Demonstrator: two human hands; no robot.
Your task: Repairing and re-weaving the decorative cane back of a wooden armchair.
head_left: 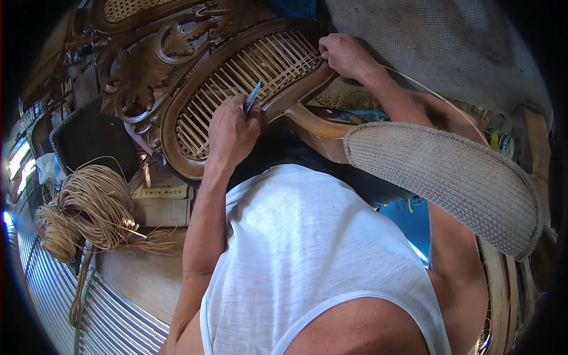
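A carved brown wooden chair frame (171,139) stands before me, its oval opening strung with parallel cane strands (228,80). Cross strands are woven through them along the near right side. My left hand (232,127) rests over the near edge of this panel, closed around a small pointed metal blade (253,96) that sticks up past the fingers; its handle is hidden. At the panel's right end, my right hand (348,56) pinches a thin cane strand (438,94). The strand trails from behind that hand to the right, over my forearm. Its tip at the fingers cannot be made out.
A coiled bundle of cane (97,204) sits at the left, beside a cardboard box (163,204). On the right, a long woven-covered piece (444,177) reaches toward me. Grey woven fabric (426,41) covers the far right. A finished cane panel (127,7) shows at the top left.
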